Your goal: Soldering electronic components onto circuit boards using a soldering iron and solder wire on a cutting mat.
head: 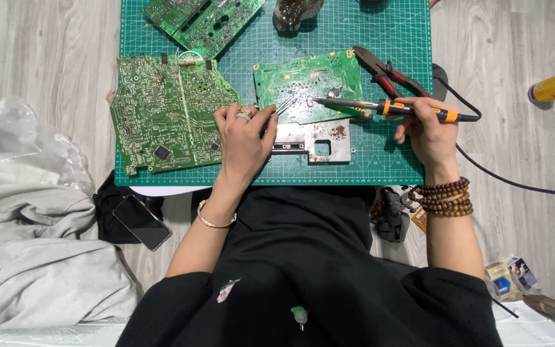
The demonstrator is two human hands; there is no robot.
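left hand (pixel 244 138) — fingers closed narrowly on a pair of tweezers (pixel 282 106), whose tips point toward the small green circuit board (pixel 308 82); ring on one finger, thin bangle at the wrist.
right hand (pixel 426 132) — fingers wrapped around the orange-and-black handle of a soldering iron (pixel 387 107), held roughly level, its tip reaching left over the lower part of the small green circuit board, close to the tweezer tips; whether the tip touches the board cannot be told. a black cord (pixel 521 185) runs from the handle off to the right across the floor. beaded bracelets (pixel 446 198) on the wrist.
small green circuit board — near the middle of the green cutting mat (pixel 393 38), tilted slightly; a metal plate (pixel 319 141) with cut-outs lies just below it.
large green circuit board (pixel 165 112) — on the left part of the mat, beside the left hand.
third circuit board (pixel 203 22) — at the mat's top edge, partly out of view.
red-handled pliers (pixel 387 74) — on the mat just above the soldering iron.
off the mat: dark phone (pixel 141 222) on the floor lower left, grey cloth (pixel 40 257) and clear plastic bag (pixel 8 138) at far left, yellow canister (pixel 552 88) at far right.
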